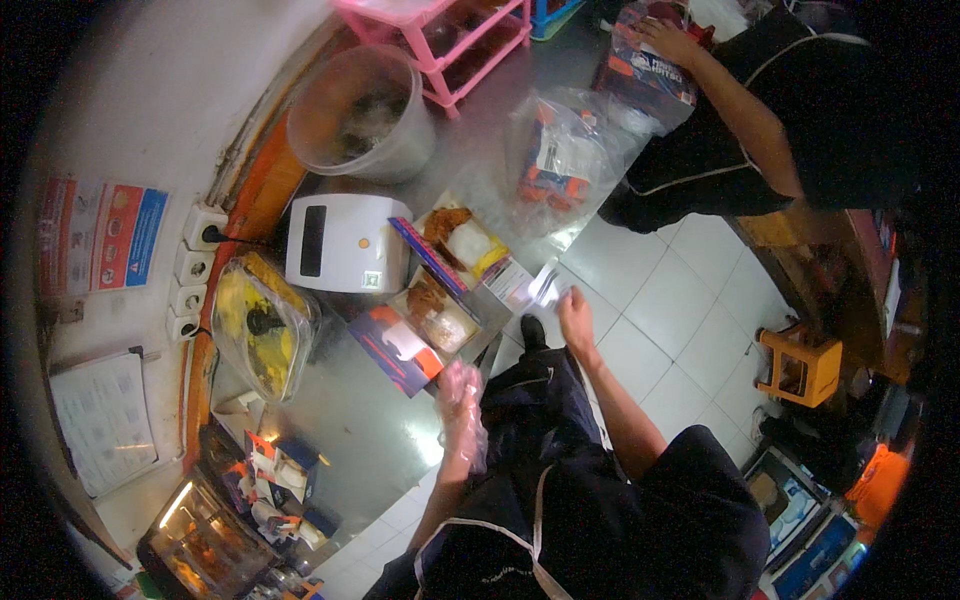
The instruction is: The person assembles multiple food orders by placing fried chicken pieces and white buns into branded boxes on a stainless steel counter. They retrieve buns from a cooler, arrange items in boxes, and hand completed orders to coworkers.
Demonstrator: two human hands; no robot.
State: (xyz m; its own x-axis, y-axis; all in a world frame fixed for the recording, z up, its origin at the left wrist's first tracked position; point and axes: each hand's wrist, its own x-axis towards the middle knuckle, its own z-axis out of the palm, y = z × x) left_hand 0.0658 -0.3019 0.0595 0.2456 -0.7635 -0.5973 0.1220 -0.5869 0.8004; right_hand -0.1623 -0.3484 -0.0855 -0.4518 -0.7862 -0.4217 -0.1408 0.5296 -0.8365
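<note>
My left hand (462, 392), in a clear plastic glove, is beside the near corner of an open food box (398, 350). Its fingers look curled in, and what they may hold is hidden. That box has an orange, white and navy lid and holds browned food and a pale wrapped portion. Just beyond it, a second open box (465, 243) holds fried food, a white portion and a yellow packet. My bare right hand (574, 318) is closed over the floor, right of the boxes. At its fingertips is a shiny white slip (545, 285), too glary to identify.
A white label printer (348, 243) stands left of the boxes, near a clear tub of yellow food (262, 330). Farther back are a translucent bucket (358, 115), a pink rack (440, 50) and bagged boxes (560, 160). A co-worker's hand (668, 42) rests on another package.
</note>
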